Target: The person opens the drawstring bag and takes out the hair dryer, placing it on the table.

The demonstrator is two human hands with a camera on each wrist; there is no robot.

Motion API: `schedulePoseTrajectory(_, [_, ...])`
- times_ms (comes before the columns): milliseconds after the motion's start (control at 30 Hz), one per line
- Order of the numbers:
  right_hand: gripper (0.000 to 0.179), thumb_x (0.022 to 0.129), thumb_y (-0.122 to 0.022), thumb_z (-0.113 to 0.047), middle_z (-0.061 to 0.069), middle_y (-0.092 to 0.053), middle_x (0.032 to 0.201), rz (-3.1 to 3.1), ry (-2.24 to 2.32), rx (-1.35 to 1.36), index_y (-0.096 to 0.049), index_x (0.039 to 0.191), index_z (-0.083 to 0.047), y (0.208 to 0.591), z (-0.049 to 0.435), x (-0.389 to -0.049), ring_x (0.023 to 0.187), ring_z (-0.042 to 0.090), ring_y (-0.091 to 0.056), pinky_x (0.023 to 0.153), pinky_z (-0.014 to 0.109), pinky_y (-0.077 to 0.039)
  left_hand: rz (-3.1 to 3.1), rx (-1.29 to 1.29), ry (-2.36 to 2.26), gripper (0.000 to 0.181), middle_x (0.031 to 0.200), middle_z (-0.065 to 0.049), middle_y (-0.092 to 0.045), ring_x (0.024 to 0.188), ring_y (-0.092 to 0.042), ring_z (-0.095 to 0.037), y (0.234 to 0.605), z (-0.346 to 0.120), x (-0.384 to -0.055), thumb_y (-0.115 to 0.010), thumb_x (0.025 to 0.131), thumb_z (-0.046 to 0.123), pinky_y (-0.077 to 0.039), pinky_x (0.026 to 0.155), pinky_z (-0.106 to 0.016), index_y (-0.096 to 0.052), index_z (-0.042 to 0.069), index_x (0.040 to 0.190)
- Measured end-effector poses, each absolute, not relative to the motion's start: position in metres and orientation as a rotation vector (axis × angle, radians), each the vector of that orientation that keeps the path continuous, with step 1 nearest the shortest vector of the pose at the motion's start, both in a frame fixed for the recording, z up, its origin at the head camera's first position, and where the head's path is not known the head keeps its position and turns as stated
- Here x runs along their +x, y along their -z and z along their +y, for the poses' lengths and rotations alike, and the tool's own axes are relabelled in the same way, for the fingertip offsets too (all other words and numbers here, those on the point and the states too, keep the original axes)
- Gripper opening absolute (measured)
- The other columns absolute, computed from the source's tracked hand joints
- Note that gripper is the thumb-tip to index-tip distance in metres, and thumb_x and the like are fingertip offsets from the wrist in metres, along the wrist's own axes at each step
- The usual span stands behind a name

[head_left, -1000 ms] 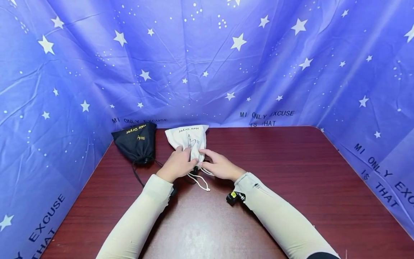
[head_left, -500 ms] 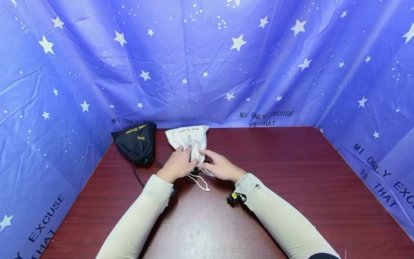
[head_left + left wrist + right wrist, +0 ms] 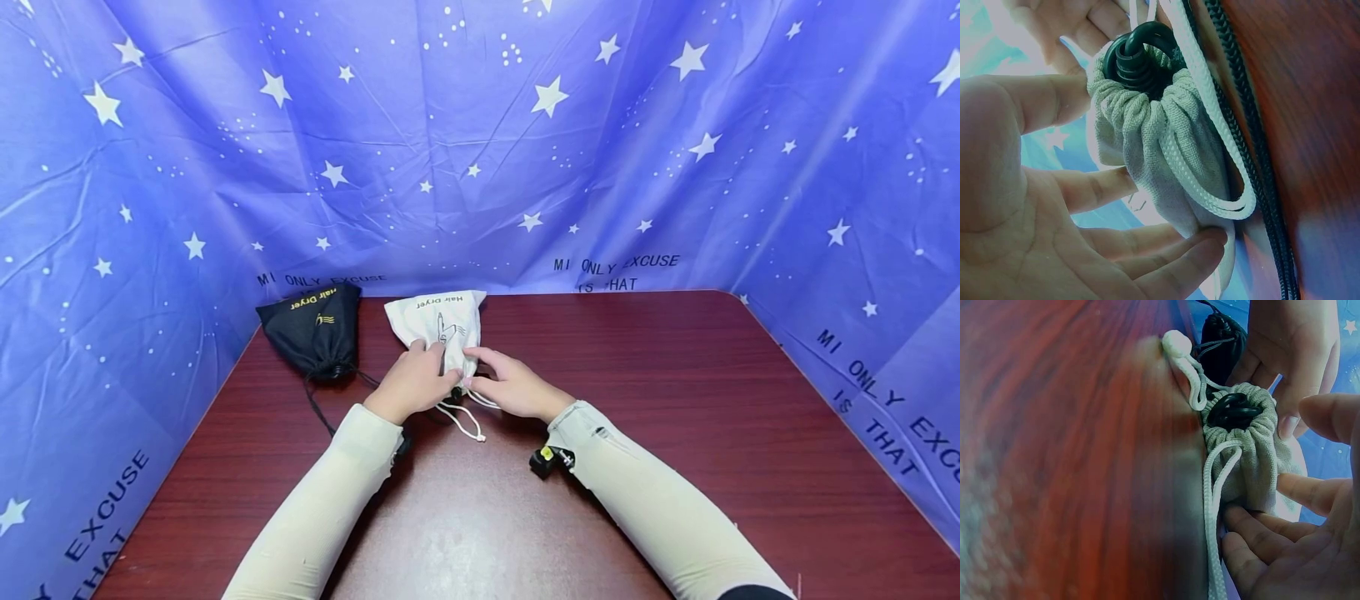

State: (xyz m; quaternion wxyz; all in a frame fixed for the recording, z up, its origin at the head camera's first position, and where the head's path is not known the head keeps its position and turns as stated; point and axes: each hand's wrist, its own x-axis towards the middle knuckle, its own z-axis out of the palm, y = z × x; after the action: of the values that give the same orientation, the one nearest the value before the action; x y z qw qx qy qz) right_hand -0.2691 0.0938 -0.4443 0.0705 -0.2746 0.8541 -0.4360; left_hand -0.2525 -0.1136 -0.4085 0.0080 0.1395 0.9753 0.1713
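Cradling the neck of the white hair dryer pouch (image 3: 456,333), the person's left hand (image 3: 412,379) grips it with the thumb on the gathered rim and the fingers reaching under the cloth. The right hand (image 3: 517,387) is not clenched: its nearly straight fingers touch the pouch's other side, and in the right wrist view its thumb stands apart from the cloth. The pouch lies on the far part of the surface (image 3: 675,375), mouth toward the person, its white drawcord (image 3: 468,425) trailing loose.

The work at the neck looks barely advanced. The cloth is puckered into folds, but the mouth is neither spread wide nor drawn fully closed, and a black cable loop (image 3: 1132,62) shows inside it. Nothing appears to have been taken out. The black hair dryer pouch (image 3: 322,333), to the left and just beside it, has its neck gathered and no hand on it.
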Motion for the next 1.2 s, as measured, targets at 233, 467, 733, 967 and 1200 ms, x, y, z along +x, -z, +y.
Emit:
schedulePoseTrajectory(233, [0.059, 0.101, -0.064, -0.029, 0.008, -0.053, 0.154, 2.567, 1.316, -0.818, -0.047, 0.154, -0.013, 0.4435, 0.0968, -0.268, 0.135, 0.021, -0.058, 0.115, 0.041, -0.044, 3.048, 0.45, -0.533, 0.068, 0.139, -0.03, -0.054, 0.119, -0.063, -0.045, 0.4081, -0.1114, -0.2522, -0.059, 0.1, 0.047, -0.051, 0.101, -0.053, -0.051, 0.0, 0.148])
schedulePoseTrajectory(467, [0.056, 0.1, -0.065, -0.029, 0.008, -0.055, 0.152, 2.58, 1.331, -0.805, -0.05, 0.152, -0.015, 0.4473, 0.1006, -0.2685, 0.133, 0.022, -0.06, 0.113, 0.043, -0.045, 3.053, 0.467, -0.531, 0.065, 0.131, -0.029, -0.057, 0.112, -0.066, -0.044, 0.4099, -0.1095, -0.2522, -0.06, 0.099, 0.047, -0.053, 0.097, -0.052, -0.053, 0.0, 0.144])
schedulePoseTrajectory(733, [0.055, 0.1, -0.064, -0.032, 0.005, -0.056, 0.15, 2.603, 1.314, -0.791, -0.052, 0.151, -0.017, 0.4474, 0.1033, -0.2673, 0.131, 0.019, -0.06, 0.111, 0.041, -0.046, 3.046, 0.476, -0.53, 0.068, 0.136, -0.03, -0.056, 0.116, -0.065, -0.043, 0.4107, -0.1079, -0.2509, -0.06, 0.099, 0.046, -0.052, 0.1, -0.052, -0.051, 0.0, 0.147])
schedulePoseTrajectory(967, [0.054, 0.1, -0.064, -0.029, 0.007, -0.059, 0.148, 2.597, 1.317, -0.779, -0.053, 0.15, -0.015, 0.4417, 0.1018, -0.2639, 0.131, 0.021, -0.06, 0.111, 0.043, -0.046, 3.03, 0.462, -0.55, 0.07, 0.14, -0.031, -0.053, 0.119, -0.064, -0.041, 0.4101, -0.1075, -0.249, -0.059, 0.099, 0.046, -0.051, 0.103, -0.051, -0.048, -0.001, 0.15])
schedulePoseTrajectory(1200, [0.051, 0.1, -0.064, -0.031, 0.005, -0.06, 0.147, 2.651, 1.266, -0.782, -0.055, 0.148, -0.017, 0.441, 0.103, -0.2648, 0.135, 0.02, -0.056, 0.114, 0.044, -0.043, 3.036, 0.464, -0.539, 0.069, 0.137, -0.03, -0.055, 0.118, -0.064, -0.041, 0.4099, -0.1067, -0.2486, -0.058, 0.1, 0.046, -0.051, 0.102, -0.051, -0.049, 0.0, 0.149])
